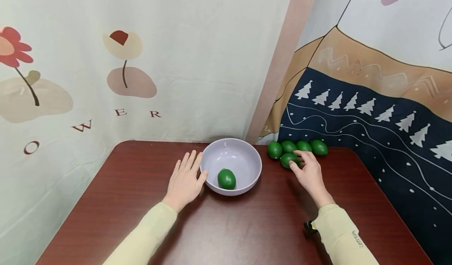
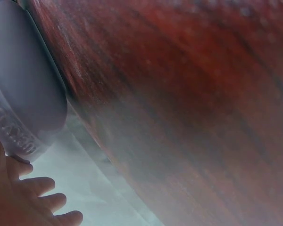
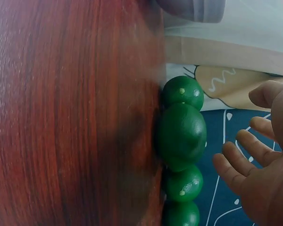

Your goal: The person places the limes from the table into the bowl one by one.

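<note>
A pale purple bowl (image 1: 243, 171) stands near the table's back edge with one green lime (image 1: 226, 179) inside. My left hand (image 1: 185, 180) is at the bowl's left side, fingers straight and spread, thumb at the rim. In the left wrist view, the fingers (image 2: 42, 186) show beside the bowl's outer wall (image 2: 28, 75). To the right of the bowl, my right hand (image 1: 308, 173) hovers over the nearest lime (image 1: 287, 160) of a group. The right wrist view shows its fingers (image 3: 243, 160) parted and bent slightly, with a gap between them and the large lime (image 3: 181, 136).
Several more limes, among them one at the far right (image 1: 319, 147), sit in a row along the back edge of the dark red wooden table (image 1: 240, 229). Behind it hang a white curtain (image 1: 197, 61) with flower prints and a navy cloth (image 1: 339, 120) with white trees.
</note>
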`<state>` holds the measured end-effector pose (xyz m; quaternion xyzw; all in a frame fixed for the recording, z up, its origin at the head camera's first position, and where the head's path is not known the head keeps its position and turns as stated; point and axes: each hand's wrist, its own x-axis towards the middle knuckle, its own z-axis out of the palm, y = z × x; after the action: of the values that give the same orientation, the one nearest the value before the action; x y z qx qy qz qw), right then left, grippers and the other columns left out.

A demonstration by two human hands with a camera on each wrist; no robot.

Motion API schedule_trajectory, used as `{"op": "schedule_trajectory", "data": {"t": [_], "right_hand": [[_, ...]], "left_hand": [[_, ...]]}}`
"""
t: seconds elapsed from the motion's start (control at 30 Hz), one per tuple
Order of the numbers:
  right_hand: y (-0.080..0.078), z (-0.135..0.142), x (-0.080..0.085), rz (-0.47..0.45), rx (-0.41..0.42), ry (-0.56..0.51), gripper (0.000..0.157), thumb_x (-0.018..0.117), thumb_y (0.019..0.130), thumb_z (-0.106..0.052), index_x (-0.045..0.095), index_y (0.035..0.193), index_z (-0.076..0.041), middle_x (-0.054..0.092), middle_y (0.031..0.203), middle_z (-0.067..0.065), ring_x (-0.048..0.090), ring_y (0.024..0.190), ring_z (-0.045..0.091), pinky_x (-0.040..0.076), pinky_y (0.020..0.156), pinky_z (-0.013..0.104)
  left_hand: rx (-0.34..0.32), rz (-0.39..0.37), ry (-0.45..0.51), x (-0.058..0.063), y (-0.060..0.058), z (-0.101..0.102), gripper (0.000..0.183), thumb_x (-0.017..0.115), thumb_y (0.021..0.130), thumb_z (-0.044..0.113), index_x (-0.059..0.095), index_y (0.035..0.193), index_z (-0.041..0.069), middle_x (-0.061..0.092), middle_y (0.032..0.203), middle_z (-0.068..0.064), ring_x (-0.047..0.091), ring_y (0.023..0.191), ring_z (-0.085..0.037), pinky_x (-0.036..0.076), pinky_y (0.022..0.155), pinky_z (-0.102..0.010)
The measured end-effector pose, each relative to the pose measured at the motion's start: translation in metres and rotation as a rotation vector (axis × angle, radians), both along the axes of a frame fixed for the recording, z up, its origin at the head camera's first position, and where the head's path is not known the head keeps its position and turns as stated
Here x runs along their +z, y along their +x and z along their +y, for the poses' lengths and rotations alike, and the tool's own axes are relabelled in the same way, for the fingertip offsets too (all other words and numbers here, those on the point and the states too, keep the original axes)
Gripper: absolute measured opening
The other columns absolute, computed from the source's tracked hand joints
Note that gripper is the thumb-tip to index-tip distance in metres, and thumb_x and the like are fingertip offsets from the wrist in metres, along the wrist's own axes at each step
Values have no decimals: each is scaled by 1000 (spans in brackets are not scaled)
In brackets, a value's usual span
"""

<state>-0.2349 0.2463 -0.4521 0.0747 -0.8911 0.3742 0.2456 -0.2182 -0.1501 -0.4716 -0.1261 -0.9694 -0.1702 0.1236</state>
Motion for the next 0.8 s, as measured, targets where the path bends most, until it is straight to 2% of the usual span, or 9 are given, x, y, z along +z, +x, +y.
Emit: {"op": "schedule_trajectory", "data": {"t": [0.43, 0.63, 0.8], "right_hand": [[-8, 7, -10, -35, -45, 35, 36, 73, 89, -3, 68, 122, 9, 61, 120, 27, 65, 102, 45, 56, 84, 58], [-13, 10, -13, -95, -73, 66, 38, 73, 90, -7, 67, 124, 8, 59, 124, 27, 61, 103, 44, 51, 86, 51], [-17, 12, -16, -161, -73, 76, 42, 74, 92, -9, 64, 128, 8, 55, 129, 29, 57, 108, 45, 47, 93, 54]], "left_hand": [[-1, -12, 17, -1, 2, 0, 65, 49, 107, 41, 36, 161, 9, 31, 167, -17, 23, 157, -37, 20, 125, -58], [-4, -12, 22, 0, 1, 1, 65, 47, 107, 43, 35, 162, 9, 31, 167, -17, 22, 157, -36, 17, 127, -57], [-4, 2, 27, 0, 1, 0, 65, 48, 106, 41, 37, 161, 8, 33, 166, -19, 24, 156, -38, 18, 126, -58]]}}
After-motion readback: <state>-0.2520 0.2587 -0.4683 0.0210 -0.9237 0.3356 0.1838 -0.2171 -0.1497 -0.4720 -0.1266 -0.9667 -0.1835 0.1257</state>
